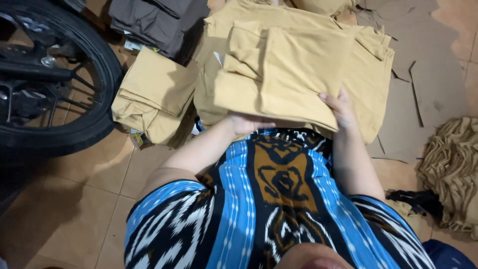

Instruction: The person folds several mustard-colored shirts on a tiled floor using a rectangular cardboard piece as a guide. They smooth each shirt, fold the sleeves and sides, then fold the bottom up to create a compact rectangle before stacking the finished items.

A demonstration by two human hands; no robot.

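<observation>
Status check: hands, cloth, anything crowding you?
Left hand under, right hand on folded tan cloth. Tan stack left. Wheel far left.

The folded tan garment (294, 74) is made of soft, matt knit cloth, as is the tan stack (154, 97) beside it. The dark grey pile (159, 22) is matt cloth too. The tyre (107, 74) is dull black rubber. Flattened cardboard (433, 74) looks rough and papery; the floor tiles (94, 184) are smooth.
</observation>
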